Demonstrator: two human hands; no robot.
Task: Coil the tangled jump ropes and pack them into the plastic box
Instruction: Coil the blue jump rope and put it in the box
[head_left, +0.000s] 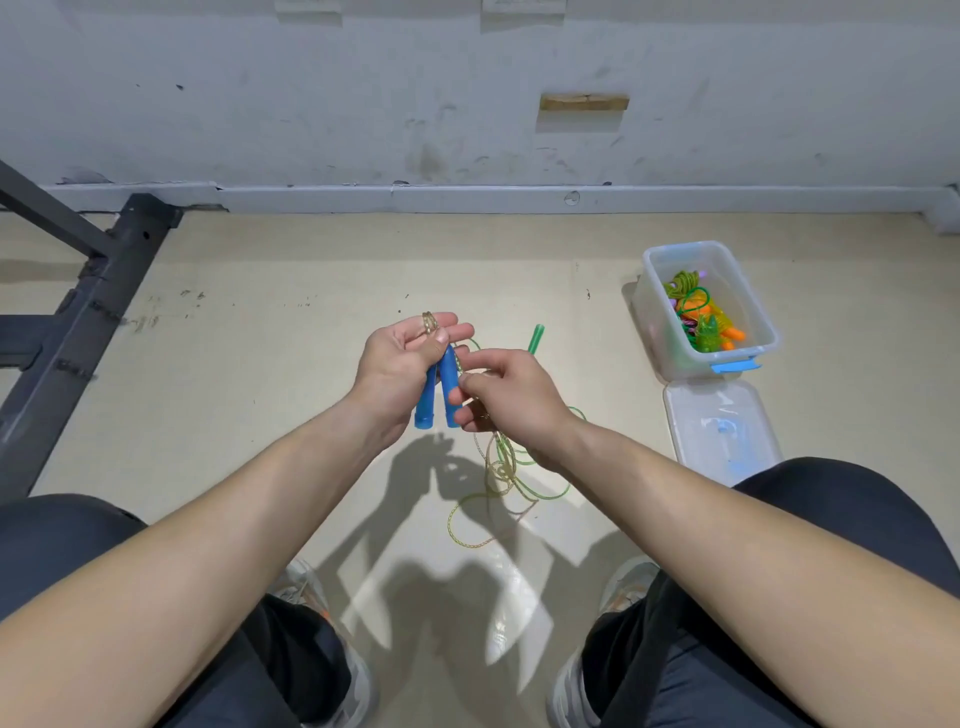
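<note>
My left hand (402, 364) grips two blue jump-rope handles (439, 392) side by side, pointing down, with a few loops of clear speckled rope (430, 323) wound over its fingers. My right hand (506, 397) pinches the same rope just right of the handles. The rest of that rope (485, 519) hangs to the floor, tangled with a green rope (545, 491). A green handle (535, 338) pokes out behind my right hand. The clear plastic box (654, 312) stands at the right and holds several coiled ropes.
The box's clear lid (719, 431) with a blue latch lies on the floor just in front of the box. A dark metal frame (88, 312) stands at the left. A wall with a skirting board (467, 200) runs behind. My knees and shoes frame the bottom.
</note>
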